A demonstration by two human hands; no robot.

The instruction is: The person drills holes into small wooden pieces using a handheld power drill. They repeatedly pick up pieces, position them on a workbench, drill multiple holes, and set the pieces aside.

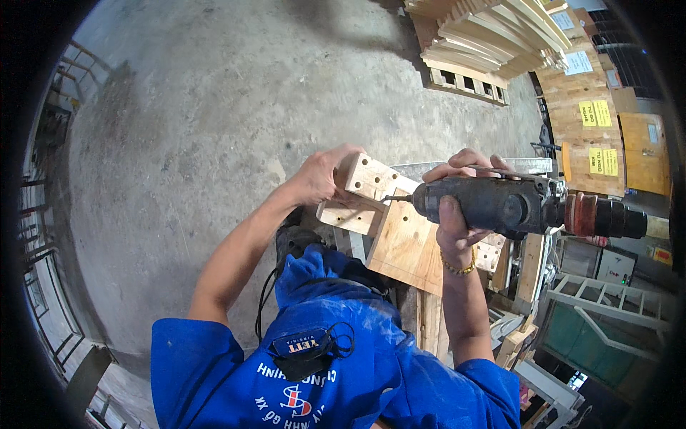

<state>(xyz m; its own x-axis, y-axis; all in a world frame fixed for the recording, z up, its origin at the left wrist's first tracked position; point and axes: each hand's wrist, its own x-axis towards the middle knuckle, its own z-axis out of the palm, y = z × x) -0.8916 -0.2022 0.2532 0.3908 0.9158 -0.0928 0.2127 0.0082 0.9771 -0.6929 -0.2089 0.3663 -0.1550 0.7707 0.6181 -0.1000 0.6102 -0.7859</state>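
Observation:
My right hand (457, 222) is wrapped round a dark, bulky power drill (511, 204) that lies sideways, its thin bit pointing left. The tip of the drill bit (395, 198) is at the edge of a pale wooden block with drilled holes (371, 177); I cannot tell whether it touches. At the block's left end my left hand (325, 177) grips it, the fingertips partly hidden behind the wood. Below it are another wooden piece with a hole (346, 216) and a flat wooden board (407, 247), which the drill partly covers.
A stack of pale wood strips (493, 39) rests on a pallet (468, 86) at the far right. Wooden cabinets with yellow labels (582, 136) line the right side. A green-sided metal frame (600, 325) stands at lower right. Grey concrete floor (179, 107) spreads to the left.

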